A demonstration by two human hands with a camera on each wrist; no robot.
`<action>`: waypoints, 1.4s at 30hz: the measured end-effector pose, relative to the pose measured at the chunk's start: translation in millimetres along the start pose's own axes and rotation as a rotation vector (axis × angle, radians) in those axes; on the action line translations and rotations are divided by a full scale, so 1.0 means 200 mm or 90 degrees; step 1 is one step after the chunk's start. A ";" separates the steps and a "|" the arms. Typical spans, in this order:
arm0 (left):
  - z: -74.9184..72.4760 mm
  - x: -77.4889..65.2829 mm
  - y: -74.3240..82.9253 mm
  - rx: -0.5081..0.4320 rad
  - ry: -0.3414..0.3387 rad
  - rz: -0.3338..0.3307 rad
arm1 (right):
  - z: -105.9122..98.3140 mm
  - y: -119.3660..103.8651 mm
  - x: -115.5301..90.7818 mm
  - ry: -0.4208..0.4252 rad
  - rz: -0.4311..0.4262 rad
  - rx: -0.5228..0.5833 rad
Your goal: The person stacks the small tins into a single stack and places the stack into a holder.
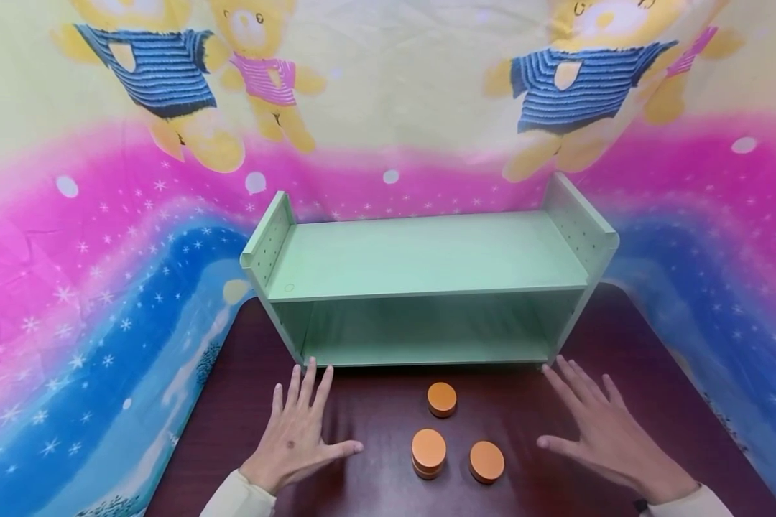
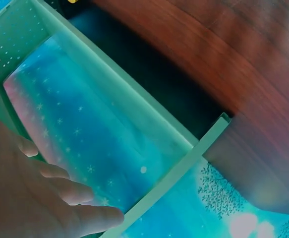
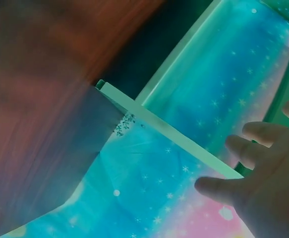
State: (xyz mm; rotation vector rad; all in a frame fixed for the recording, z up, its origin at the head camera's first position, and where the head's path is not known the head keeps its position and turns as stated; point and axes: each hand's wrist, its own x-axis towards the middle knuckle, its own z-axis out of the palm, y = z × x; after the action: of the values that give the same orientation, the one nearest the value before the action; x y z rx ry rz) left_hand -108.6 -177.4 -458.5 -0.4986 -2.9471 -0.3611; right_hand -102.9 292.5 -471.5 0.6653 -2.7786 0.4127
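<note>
Teddy-bear-print cloth [image 1: 394,72]: hung behind, seemingly as backdrop. Dark wood-grain table [image 1: 378,413]: bears the rest. Mint-green two-tier shelf [image 1: 427,255]: set toward the back, open front facing me, presumably for easy reach. My left hand [image 1: 297,434] and right hand [image 1: 611,438]: fingers straight, spread, gripping nothing, perhaps parted to leave the middle visible. Orange cylinders [image 1: 429,449]: between my hands, before the shelf, standing apart; the one pointed out possibly a stacked pair.

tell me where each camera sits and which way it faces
Head: on the head, facing forward and down at shelf, orange pieces, table and cloth; left grip, right grip and sleeves show.
Left wrist: on that wrist, facing the shelf; the left grip shows lower left.
Right wrist: on that wrist, facing the shelf; the right grip shows lower right.
Shared: both wrist views show shelf, table and cloth.
</note>
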 end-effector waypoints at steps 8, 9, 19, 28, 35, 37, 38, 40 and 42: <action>0.04 -0.01 0.00 -0.064 -0.023 0.011 | 0.03 -0.01 -0.01 -0.014 0.021 0.063; 0.05 -0.01 0.00 -0.074 -0.025 0.010 | 0.03 -0.01 0.00 -0.018 0.027 0.076; 0.11 -0.03 0.01 -0.131 -0.043 0.011 | 0.09 -0.04 -0.02 -0.029 0.054 0.105; 0.16 -0.04 0.03 -0.168 -0.061 0.003 | 0.15 -0.05 -0.03 0.010 0.017 0.101; 0.20 -0.04 0.05 -0.180 -0.037 0.016 | 0.18 -0.06 -0.05 -0.007 0.037 0.149; 0.21 -0.04 0.06 -0.189 -0.030 0.017 | 0.19 -0.06 -0.05 -0.014 0.045 0.166; 0.22 -0.04 0.06 -0.194 -0.031 0.016 | 0.19 -0.07 -0.05 -0.020 0.049 0.172; 0.23 -0.04 0.07 -0.206 -0.036 0.014 | 0.20 -0.07 -0.05 -0.032 0.060 0.177; 0.24 -0.04 0.08 -0.215 -0.043 0.011 | 0.21 -0.07 -0.05 -0.045 0.070 0.182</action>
State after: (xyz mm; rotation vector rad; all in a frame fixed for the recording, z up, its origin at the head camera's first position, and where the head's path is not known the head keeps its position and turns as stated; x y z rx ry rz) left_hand -99.3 -153.6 -502.1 -0.5821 -2.9534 -0.8631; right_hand -94.8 271.0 -509.9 0.5978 -2.8586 0.8360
